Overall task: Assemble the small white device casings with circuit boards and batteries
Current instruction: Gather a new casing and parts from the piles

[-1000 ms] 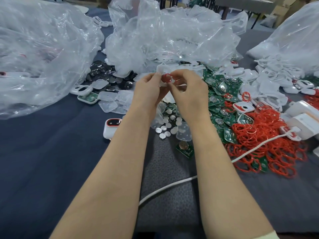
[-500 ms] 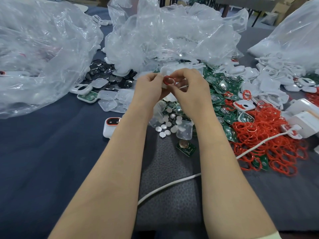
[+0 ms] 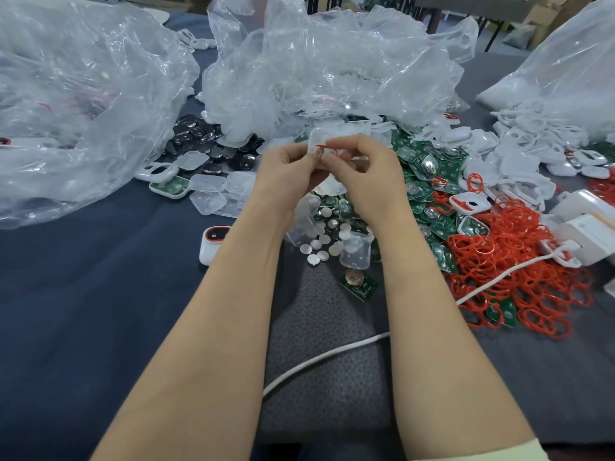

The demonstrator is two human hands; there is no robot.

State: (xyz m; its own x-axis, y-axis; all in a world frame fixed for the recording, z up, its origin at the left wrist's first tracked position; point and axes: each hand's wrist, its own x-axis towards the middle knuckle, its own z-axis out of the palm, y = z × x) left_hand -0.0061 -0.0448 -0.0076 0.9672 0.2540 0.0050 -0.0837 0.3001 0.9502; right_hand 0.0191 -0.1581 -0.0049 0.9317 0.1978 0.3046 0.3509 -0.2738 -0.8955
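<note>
The grip is a two-handed pinch at the centre of the frame: the left hand [image 3: 288,169] holds a small white casing [image 3: 318,140] by fingertips, and the right hand [image 3: 366,173] nips a red ring [image 3: 327,148] against it. Seating that ring on the casing appears to be the step in hand. Next would come an even press around the rim, then a green circuit board [image 3: 362,287] and one of the coin-like discs [image 3: 324,239], probably batteries, from the bench [image 3: 83,311] below. Fingers hide most of the casing, so its contents cannot be told.
</note>
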